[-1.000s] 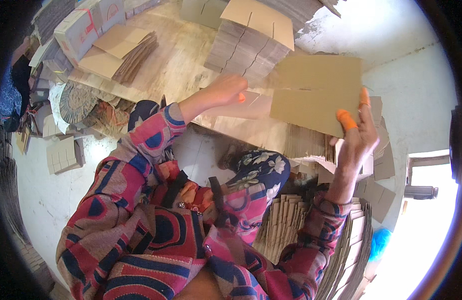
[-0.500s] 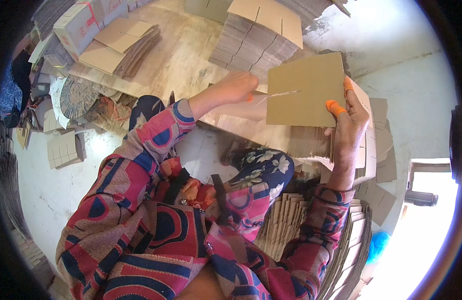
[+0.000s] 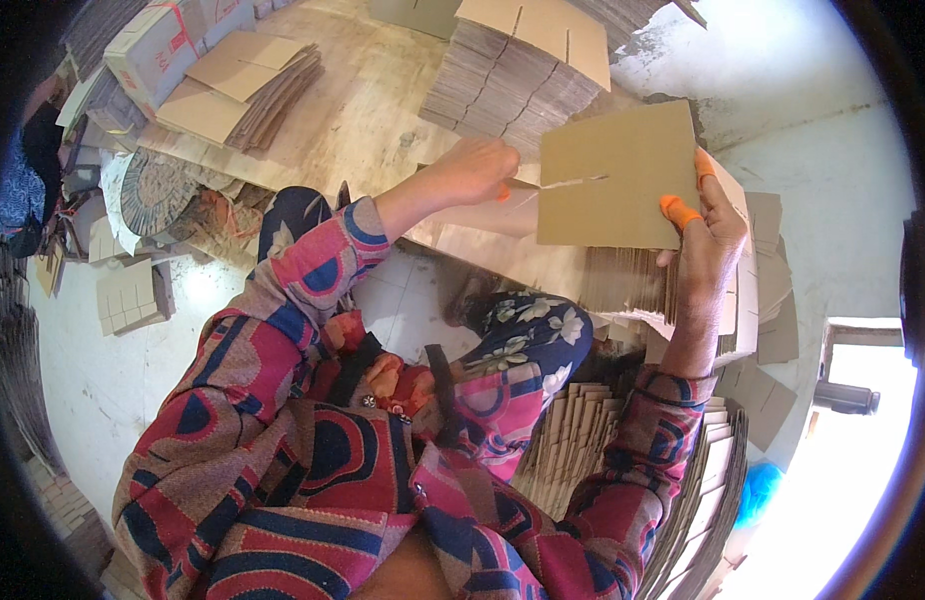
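Note:
My right hand (image 3: 715, 220) grips a flat brown cardboard piece (image 3: 623, 200) by its right edge, thumb on its face. Orange covers sit on its thumb and a fingertip. A narrow slit runs in from the piece's left edge. My left hand (image 3: 480, 172) is closed just left of that edge, apart from it, with an orange cover showing on one digit. Whatever its fingers hold is hidden. Below the held piece, a stack of cardboard (image 3: 631, 283) stands at the edge of the wooden table (image 3: 373, 110).
A tall stack of slit cardboard (image 3: 513, 85) stands at the far side. Further left lie a smaller cardboard pile (image 3: 248, 80) and a taped carton (image 3: 153, 55). Cardboard bundles (image 3: 573, 430) stand low on my right; loose sheets (image 3: 768, 280) lie beyond my right hand.
The cardboard piece and my right hand have shifted slightly right and up. A thin strip seen by the slit's left end no longer shows there. My left hand has barely moved.

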A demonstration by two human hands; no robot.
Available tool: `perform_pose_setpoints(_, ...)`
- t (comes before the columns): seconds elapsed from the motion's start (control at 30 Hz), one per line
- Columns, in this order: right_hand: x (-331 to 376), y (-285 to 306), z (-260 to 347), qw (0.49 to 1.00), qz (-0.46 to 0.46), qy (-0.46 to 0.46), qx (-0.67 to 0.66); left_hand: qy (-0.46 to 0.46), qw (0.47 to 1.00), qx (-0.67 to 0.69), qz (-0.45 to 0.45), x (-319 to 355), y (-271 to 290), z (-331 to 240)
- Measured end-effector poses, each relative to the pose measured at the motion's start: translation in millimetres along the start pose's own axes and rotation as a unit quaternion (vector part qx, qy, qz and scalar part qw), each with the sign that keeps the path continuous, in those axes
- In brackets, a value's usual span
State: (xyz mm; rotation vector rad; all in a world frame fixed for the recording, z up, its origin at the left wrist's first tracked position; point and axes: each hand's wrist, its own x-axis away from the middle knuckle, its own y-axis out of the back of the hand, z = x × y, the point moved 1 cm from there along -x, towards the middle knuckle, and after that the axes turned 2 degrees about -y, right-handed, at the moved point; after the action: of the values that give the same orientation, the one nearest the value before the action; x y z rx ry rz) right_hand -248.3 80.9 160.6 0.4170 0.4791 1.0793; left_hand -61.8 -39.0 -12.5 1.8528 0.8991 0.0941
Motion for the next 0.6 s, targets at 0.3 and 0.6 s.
perform_pose_setpoints(0.3,0.0,-12.9,-18.8,0.999,0.041,0.008,0.002,-0.015,1.000,-0.012,-0.004,1.6,1.1,-3.6)
perform_pose_setpoints(0.6,-5.5,-14.9,-15.4,0.997,0.071,0.018,0.004,-0.008,1.000,-0.001,-0.004,0.2,0.4,-1.6)
